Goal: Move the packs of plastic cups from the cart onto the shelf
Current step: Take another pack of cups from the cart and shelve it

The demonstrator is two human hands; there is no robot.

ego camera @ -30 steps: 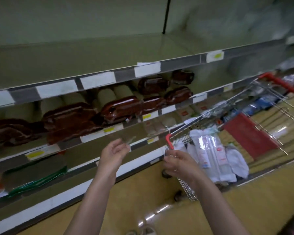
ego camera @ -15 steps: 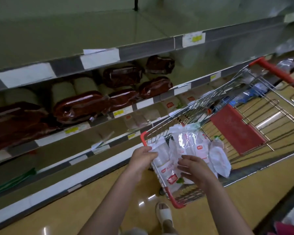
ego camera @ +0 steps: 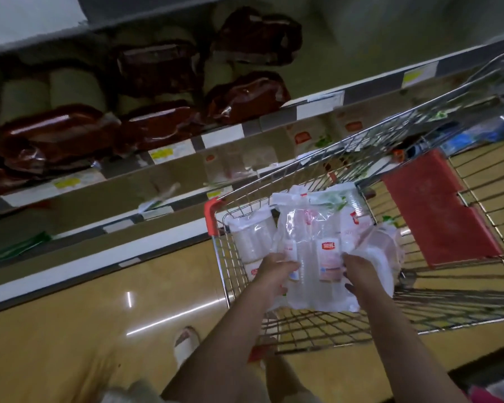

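2 hands, the left hand [ego camera: 275, 271] and right hand [ego camera: 361, 274], clamped their fingers on 1 upright pack of cups [ego camera: 314, 251] in the cart [ego camera: 216, 216] (centre frame); the shelf [ego camera: 245, 132] lay upper left.

Clear cup packs [ego camera: 312, 257] red-labelled, silver cart [ego camera: 317, 324] red-cornered, dark red shelf packs [ego camera: 58, 132]

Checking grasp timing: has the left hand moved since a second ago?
Yes. The left hand went from near the shelf into the cart, now gripping the pack of cups.
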